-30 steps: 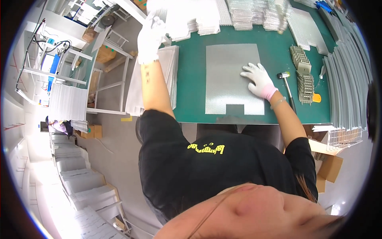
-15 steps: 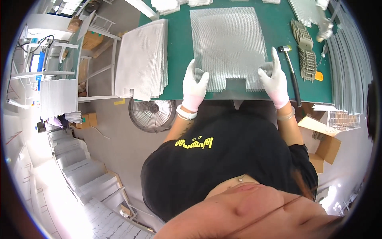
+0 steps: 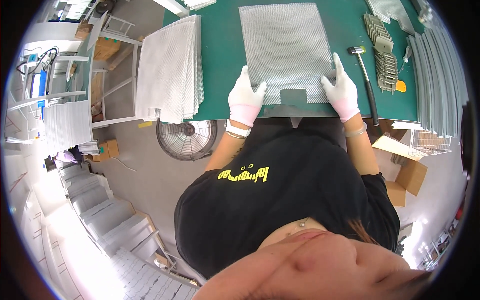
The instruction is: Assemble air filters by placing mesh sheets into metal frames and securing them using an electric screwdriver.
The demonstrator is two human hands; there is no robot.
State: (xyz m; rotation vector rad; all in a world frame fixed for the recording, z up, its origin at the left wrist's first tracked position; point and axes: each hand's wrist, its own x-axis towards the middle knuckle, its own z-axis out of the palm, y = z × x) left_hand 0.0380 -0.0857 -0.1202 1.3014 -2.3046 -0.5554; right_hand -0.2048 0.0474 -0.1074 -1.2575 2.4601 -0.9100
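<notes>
Silvery metal mesh sheets [image 3: 287,50] lie one over another on the green tabletop, with a rectangular notch in their near edge. My left hand [image 3: 245,97], in a white glove with a pink cuff, is at the near left corner; its thumb reaches to the mesh and its fingers stretch along the left edge. At the near right corner my right hand [image 3: 342,92], gloved alike, has its index finger extended along the right edge and its thumb against the mesh. Both hands look open, thumbs spread from the fingers. Some right-hand fingers are partly hidden.
To the left stands a stack of mesh sheets [image 3: 167,70]. A black-handled hammer [image 3: 367,85] lies right of my right hand, beside a row of metal brackets [image 3: 386,70] and a screwdriver [image 3: 407,52]. Long grey strips [image 3: 435,80] line the right side. A floor fan [image 3: 187,140] sits below the table edge.
The mesh sheets, offset from each other before, now line up more closely, and curved ripple patterns show on them. My hands have come slightly closer together. The whole view has shifted a little.
</notes>
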